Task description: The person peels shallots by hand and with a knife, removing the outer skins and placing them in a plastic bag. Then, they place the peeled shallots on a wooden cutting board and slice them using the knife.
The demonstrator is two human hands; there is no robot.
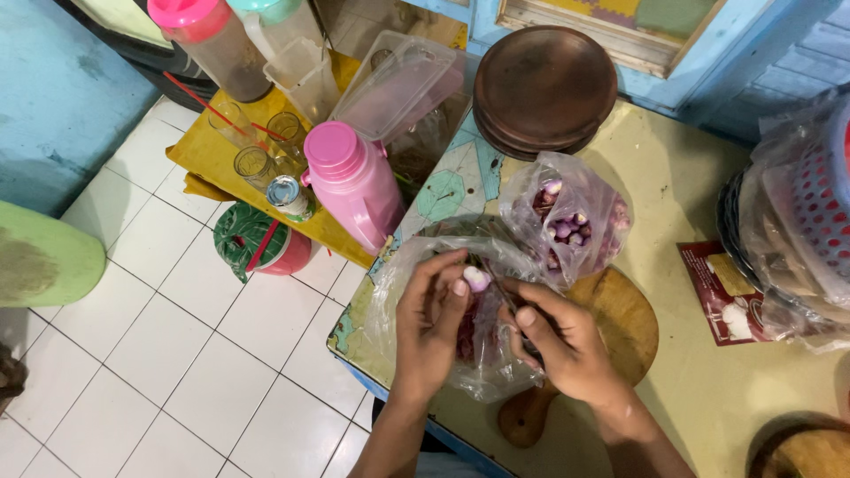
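Head camera looks steeply down, close over the table [708, 389].

The round wooden board [620, 319] lies on the table [699, 177], and everything else is placed from it. The hands [496, 332] meet just left of the board over an open plastic bag [398, 292], the left hand [429, 323] pinching a peeled shallot [476, 279], the right hand [567, 345] partly over the board. Behind the board sits a second bag of shallots [567, 217]; farther behind, a stack of plates [542, 88]. Right of the board lies a flat sachet [722, 292], then a bagged basket [810, 212]. Left-behind, a lidded jug [354, 181] stands on a lower stand.
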